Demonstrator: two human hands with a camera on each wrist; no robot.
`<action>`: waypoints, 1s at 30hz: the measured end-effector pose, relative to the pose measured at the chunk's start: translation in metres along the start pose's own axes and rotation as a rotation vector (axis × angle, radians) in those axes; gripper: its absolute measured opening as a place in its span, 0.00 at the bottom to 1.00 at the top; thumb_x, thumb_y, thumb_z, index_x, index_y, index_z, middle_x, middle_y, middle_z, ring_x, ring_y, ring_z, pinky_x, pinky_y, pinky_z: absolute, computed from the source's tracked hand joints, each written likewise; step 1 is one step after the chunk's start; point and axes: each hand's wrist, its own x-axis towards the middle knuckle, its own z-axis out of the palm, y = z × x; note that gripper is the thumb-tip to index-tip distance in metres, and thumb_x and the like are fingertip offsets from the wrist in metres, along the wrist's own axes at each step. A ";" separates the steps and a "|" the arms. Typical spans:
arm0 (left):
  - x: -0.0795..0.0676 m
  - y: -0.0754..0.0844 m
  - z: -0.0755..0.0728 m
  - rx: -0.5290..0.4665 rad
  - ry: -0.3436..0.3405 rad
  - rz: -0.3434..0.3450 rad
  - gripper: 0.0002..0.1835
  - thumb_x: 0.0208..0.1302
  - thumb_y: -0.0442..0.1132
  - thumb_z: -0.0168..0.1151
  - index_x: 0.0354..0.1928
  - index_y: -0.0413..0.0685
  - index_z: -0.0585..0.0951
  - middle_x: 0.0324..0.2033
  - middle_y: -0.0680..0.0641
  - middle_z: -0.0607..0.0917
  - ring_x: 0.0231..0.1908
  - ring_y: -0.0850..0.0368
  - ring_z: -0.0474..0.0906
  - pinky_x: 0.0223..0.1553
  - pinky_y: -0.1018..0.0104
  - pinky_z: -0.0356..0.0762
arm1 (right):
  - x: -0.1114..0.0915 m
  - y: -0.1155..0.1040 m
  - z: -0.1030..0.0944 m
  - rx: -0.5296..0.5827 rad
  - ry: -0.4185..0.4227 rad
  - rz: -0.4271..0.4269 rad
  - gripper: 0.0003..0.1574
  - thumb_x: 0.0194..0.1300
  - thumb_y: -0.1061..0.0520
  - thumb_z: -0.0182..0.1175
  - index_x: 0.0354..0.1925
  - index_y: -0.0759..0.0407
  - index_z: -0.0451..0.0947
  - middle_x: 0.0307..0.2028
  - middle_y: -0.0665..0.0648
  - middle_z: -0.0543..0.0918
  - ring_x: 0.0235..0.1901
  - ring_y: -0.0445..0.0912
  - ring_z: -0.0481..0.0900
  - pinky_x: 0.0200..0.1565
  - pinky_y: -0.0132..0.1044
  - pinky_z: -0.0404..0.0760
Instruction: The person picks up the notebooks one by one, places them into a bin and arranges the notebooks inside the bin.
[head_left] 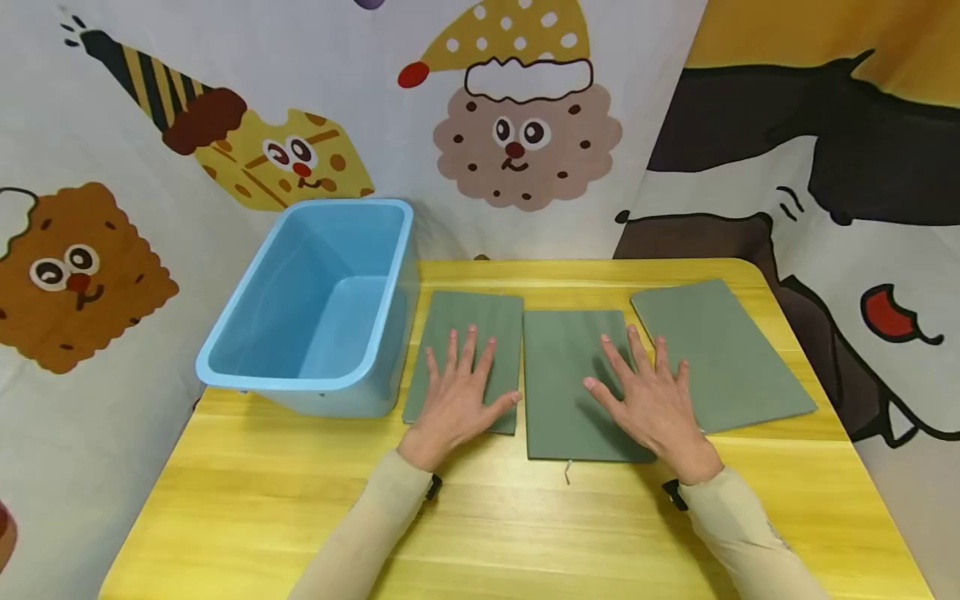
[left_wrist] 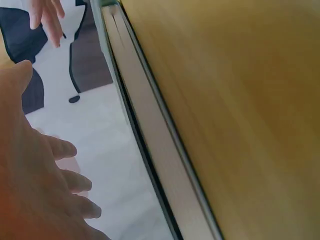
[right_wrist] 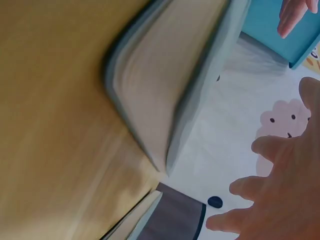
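Three green hardcover books lie on the table. My left hand [head_left: 457, 404] is held flat over the left book [head_left: 476, 307], fingers spread and straight. Over the right side of the middle book [head_left: 562, 383], my right hand [head_left: 658, 408] also spreads its fingers, with nothing gripped. The right book [head_left: 738, 358] lies at an angle. In the left wrist view, the left hand [left_wrist: 40, 180] is above a book's page edge [left_wrist: 150, 120]. The right wrist view has the right hand [right_wrist: 285, 175] raised above a thick book [right_wrist: 155, 80]. A ribbon bookmark [head_left: 567, 473] sticks out below the middle book.
A light blue plastic bin [head_left: 300, 383] stands at the table's left, beside the left book. The yellow wooden table [head_left: 525, 533] reaches back to a cloth backdrop [head_left: 360, 108] printed with cartoon snacks.
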 end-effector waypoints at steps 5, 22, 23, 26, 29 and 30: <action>0.006 0.016 -0.002 -0.006 -0.024 0.040 0.52 0.70 0.77 0.42 0.84 0.53 0.48 0.82 0.39 0.40 0.80 0.36 0.32 0.72 0.25 0.36 | -0.004 0.009 -0.005 0.060 -0.043 0.025 0.51 0.76 0.25 0.44 0.84 0.45 0.47 0.82 0.66 0.40 0.77 0.77 0.38 0.64 0.84 0.43; 0.062 0.128 0.011 0.078 -0.196 0.355 0.49 0.70 0.79 0.35 0.84 0.60 0.49 0.83 0.44 0.43 0.81 0.42 0.40 0.73 0.33 0.53 | -0.012 0.122 -0.059 0.268 -0.175 0.137 0.48 0.83 0.35 0.40 0.84 0.54 0.34 0.78 0.79 0.32 0.71 0.86 0.35 0.58 0.86 0.45; 0.064 0.133 0.014 0.090 -0.213 0.359 0.50 0.70 0.79 0.34 0.84 0.60 0.49 0.83 0.44 0.43 0.81 0.42 0.39 0.73 0.33 0.53 | -0.012 0.130 -0.060 0.277 -0.189 0.142 0.48 0.83 0.35 0.40 0.84 0.55 0.34 0.78 0.80 0.32 0.71 0.85 0.35 0.58 0.86 0.46; 0.071 0.145 0.018 0.112 -0.264 0.358 0.49 0.69 0.80 0.33 0.84 0.64 0.48 0.83 0.47 0.43 0.81 0.44 0.38 0.74 0.34 0.53 | -0.008 0.151 -0.063 0.286 -0.232 0.147 0.49 0.83 0.36 0.40 0.83 0.59 0.33 0.76 0.83 0.32 0.71 0.85 0.36 0.61 0.84 0.45; 0.077 0.155 0.021 0.136 -0.312 0.354 0.49 0.68 0.82 0.32 0.84 0.67 0.45 0.83 0.49 0.41 0.81 0.45 0.37 0.74 0.35 0.52 | -0.001 0.166 -0.064 0.265 -0.282 0.172 0.52 0.82 0.33 0.40 0.83 0.60 0.32 0.76 0.84 0.31 0.71 0.85 0.37 0.61 0.83 0.47; 0.078 0.158 0.022 0.145 -0.326 0.355 0.49 0.68 0.82 0.32 0.84 0.67 0.44 0.83 0.50 0.42 0.81 0.45 0.38 0.74 0.36 0.52 | 0.001 0.170 -0.064 0.257 -0.294 0.180 0.53 0.81 0.32 0.40 0.83 0.60 0.32 0.75 0.84 0.32 0.70 0.86 0.38 0.61 0.83 0.47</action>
